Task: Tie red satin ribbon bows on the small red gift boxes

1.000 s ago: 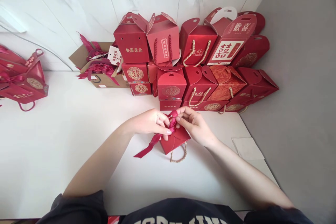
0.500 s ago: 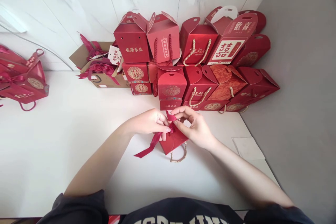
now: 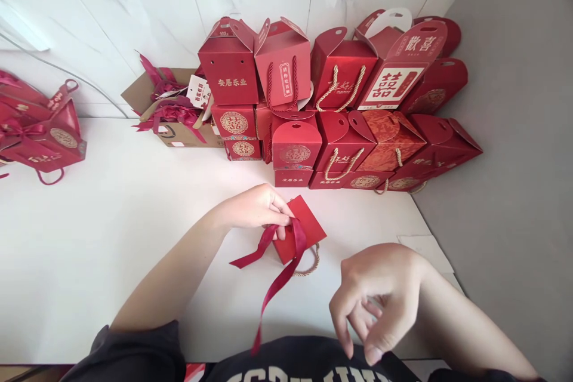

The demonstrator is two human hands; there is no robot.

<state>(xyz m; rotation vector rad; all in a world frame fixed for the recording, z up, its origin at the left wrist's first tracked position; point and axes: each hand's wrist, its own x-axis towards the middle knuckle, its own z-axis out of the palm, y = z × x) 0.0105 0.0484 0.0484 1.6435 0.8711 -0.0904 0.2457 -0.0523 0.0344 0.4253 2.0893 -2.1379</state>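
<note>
A small red gift box (image 3: 312,219) with a gold rope handle (image 3: 308,271) stands on the white table. My left hand (image 3: 265,210) pinches a dark red ribbon (image 3: 286,274) on top of the box, thumb and fingers pressed together. One ribbon end points left, while the longer end trails down over the box toward my shirt. My right hand (image 3: 376,298) hangs in the air to the right of the box, near my body. Its thumb and forefinger are apart, the other fingers curl in, and nothing shows in it. The ribbon under my left fingers is partly hidden.
Stacked red gift boxes (image 3: 295,149) line the wall at the back. A cardboard box (image 3: 192,133) with ribbons and tags stands left of them. More red boxes (image 3: 58,143) with bows are at the far left. A white sheet (image 3: 425,253) lies at the right.
My right hand has let go of the ribbon and moved down and right, away from the box. The longer ribbon end now hangs toward me. My left hand keeps its pinch.
</note>
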